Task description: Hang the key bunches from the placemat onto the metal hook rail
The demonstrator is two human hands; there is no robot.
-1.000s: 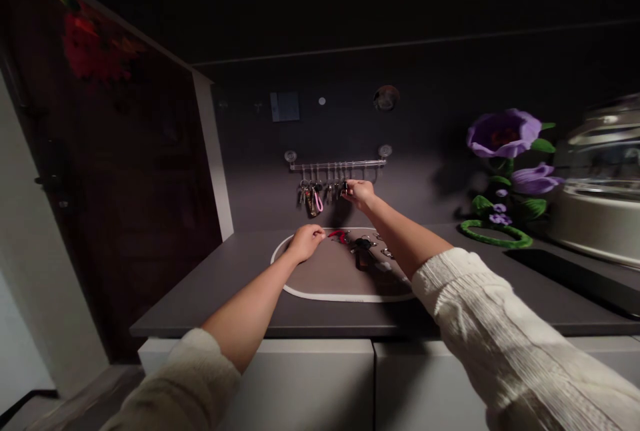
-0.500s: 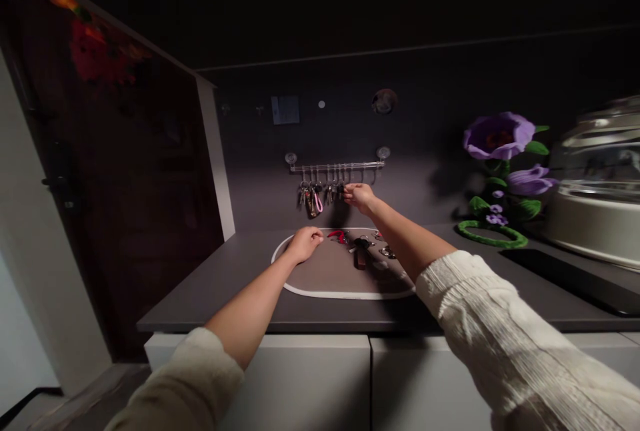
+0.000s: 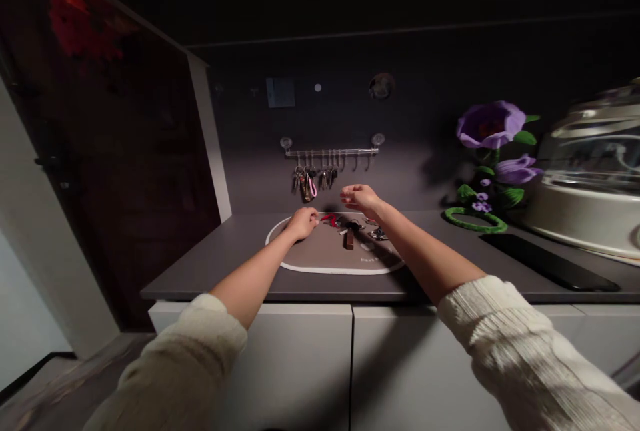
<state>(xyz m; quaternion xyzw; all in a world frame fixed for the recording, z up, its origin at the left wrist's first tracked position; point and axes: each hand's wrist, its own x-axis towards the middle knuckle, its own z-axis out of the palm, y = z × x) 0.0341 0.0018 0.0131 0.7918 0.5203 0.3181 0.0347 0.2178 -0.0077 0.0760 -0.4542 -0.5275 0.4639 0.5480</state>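
Note:
Over the back of the mat hovers my right hand [image 3: 361, 199], open, its fingers loosely stretched and nothing in them. My left hand [image 3: 303, 223] rests at the left of the mat [image 3: 320, 259], fingers loosely bent, with nothing visible in it. Between and below the hands lie a red key ring item [image 3: 330, 220], a bunch of keys with a brown fob [image 3: 349, 239] and more keys [image 3: 379, 235]. On the wall, a clear hook rail [image 3: 333, 153] carries several key bunches [image 3: 306, 184] on its left part; a small black one [image 3: 335, 174] hangs rightmost.
Purple knitted flowers [image 3: 493, 125] with a green ring base stand at the right, beside a white appliance [image 3: 585, 211] with a clear cover. A black flat slab [image 3: 547, 261] lies on the counter [image 3: 200, 261]. At the left is a dark door [image 3: 125, 171].
My right hand has let go of the small black key bunch at the rail and drawn back and down. My left hand stays on the mat. The view has tilted slightly down.

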